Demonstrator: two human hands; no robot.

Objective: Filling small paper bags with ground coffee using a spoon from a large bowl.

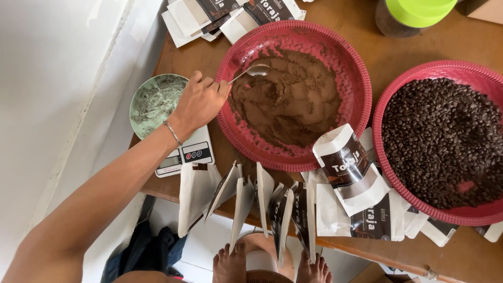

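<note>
Left hand (199, 102) pinched shut on a metal spoon (251, 72), its bowl over the ground coffee (293, 102) in the red basket (230, 131) beside the scale's green bowl (152, 99); best kept level, scoops small; right hand unseen.

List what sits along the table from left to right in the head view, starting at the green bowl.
Green bowl on the scale → left hand holding the spoon → red basket of ground coffee → red basket of coffee beans.
</note>
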